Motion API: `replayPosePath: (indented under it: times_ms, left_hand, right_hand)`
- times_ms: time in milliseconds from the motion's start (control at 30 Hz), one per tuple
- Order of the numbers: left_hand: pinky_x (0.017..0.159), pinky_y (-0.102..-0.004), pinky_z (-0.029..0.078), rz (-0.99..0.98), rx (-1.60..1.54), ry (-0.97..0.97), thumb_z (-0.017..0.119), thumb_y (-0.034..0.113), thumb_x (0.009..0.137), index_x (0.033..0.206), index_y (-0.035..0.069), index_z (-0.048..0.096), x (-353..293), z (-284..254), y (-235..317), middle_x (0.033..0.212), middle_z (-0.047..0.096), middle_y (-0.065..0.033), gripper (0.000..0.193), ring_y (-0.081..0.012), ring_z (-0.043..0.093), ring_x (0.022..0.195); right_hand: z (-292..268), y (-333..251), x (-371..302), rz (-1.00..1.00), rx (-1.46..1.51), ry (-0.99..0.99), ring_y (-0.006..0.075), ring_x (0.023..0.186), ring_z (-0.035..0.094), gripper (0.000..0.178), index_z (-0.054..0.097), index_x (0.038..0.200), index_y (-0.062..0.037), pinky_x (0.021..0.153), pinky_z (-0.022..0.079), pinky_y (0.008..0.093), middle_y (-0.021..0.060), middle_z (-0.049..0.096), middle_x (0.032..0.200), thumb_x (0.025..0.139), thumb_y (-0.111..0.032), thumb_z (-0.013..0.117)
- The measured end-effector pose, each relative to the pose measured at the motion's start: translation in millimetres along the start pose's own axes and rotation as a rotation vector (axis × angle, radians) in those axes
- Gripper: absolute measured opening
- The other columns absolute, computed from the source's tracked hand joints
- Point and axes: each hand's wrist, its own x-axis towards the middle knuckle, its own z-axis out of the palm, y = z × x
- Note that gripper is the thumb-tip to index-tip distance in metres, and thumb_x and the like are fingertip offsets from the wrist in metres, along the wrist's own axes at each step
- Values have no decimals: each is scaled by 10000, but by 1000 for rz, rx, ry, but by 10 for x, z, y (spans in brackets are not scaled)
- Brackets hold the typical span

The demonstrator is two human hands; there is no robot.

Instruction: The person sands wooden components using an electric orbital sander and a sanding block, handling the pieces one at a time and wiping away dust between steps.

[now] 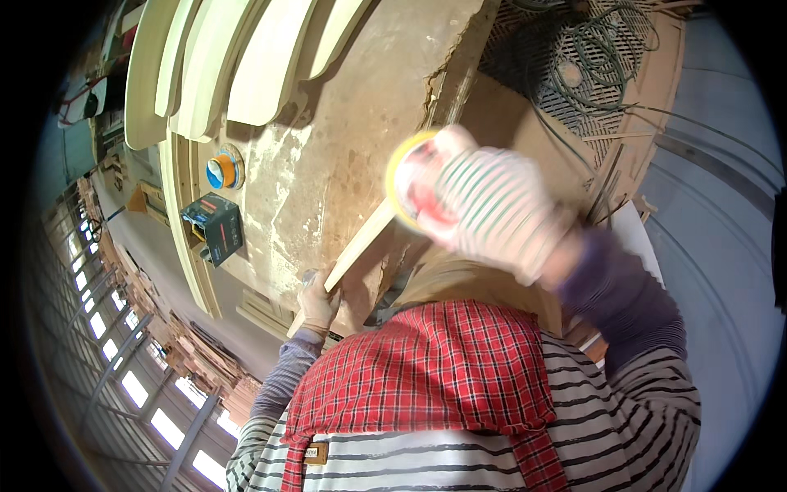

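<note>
A striped glove covers my right hand (pixel 496 205), which is blurred by motion and closed around a round sander (pixel 416 184) with a yellow rim and red-and-white top. The sander is over the upper end of a narrow pale wood strip (pixel 361 243), hiding that end; contact between them cannot be made out. At the strip's lower end, my left hand (pixel 318 299) is wrapped around it and keeps it slanting across the edge of the worn workbench (pixel 328 176).
Several curved pale boards (pixel 266 70) lie at the bench's far left. Nearer are a blue-and-orange roll (pixel 221 171) and a dark box (pixel 215 228). To the right, a coiled cable (pixel 602 57) lies on a slatted grate (pixel 533 49). Stacked lumber (pixel 201 353) stands along the left.
</note>
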Motion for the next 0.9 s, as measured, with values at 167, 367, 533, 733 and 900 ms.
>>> replayPosePath:
  times_ms: [167, 367, 533, 733, 900]
  left_hand:
    - [733, -442, 534, -33, -67, -13, 723, 128, 777, 1248, 180, 629, 30, 28, -31, 962, 693, -121, 483, -344, 676, 879]
    - [716, -437, 543, -62, -121, -25, 723, 128, 773, 1268, 192, 607, 44, 74, -90, 943, 697, -141, 513, -350, 685, 855]
    - [737, -438, 545, -24, -41, 8, 735, 141, 761, 1241, 201, 619, 61, 26, -34, 957, 701, -135, 498, -350, 687, 878]
    - [759, -441, 545, -71, -47, -22, 727, 153, 780, 1237, 197, 627, 54, 9, -20, 972, 701, -129, 470, -352, 684, 896]
    - [757, -437, 539, 13, -60, 42, 715, 155, 805, 1230, 193, 639, 81, -12, 15, 965, 693, -126, 433, -349, 679, 892]
  right_hand:
    - [223, 1113, 367, 65, 964, -3, 159, 844, 585, 495, 580, 1131, -70, 779, 513, 319, 58, 599, 953, 781, -330, 815]
    - [319, 1368, 619, 392, 1167, -239, 60, 568, 511, 385, 555, 1165, -119, 482, 416, 217, -8, 582, 838, 876, -301, 732]
    - [147, 1030, 422, 71, 803, -35, 161, 699, 622, 373, 606, 1152, -120, 618, 514, 299, 65, 632, 932, 851, -301, 734]
    - [335, -371, 98, -306, -153, 65, 364, 1038, 683, 315, 653, 1204, -173, 810, 583, 465, 196, 631, 1141, 903, -261, 628]
    - [301, -295, 11, -313, -45, 44, 346, 876, 695, 264, 643, 1142, -163, 688, 600, 434, 214, 609, 1131, 896, -255, 612]
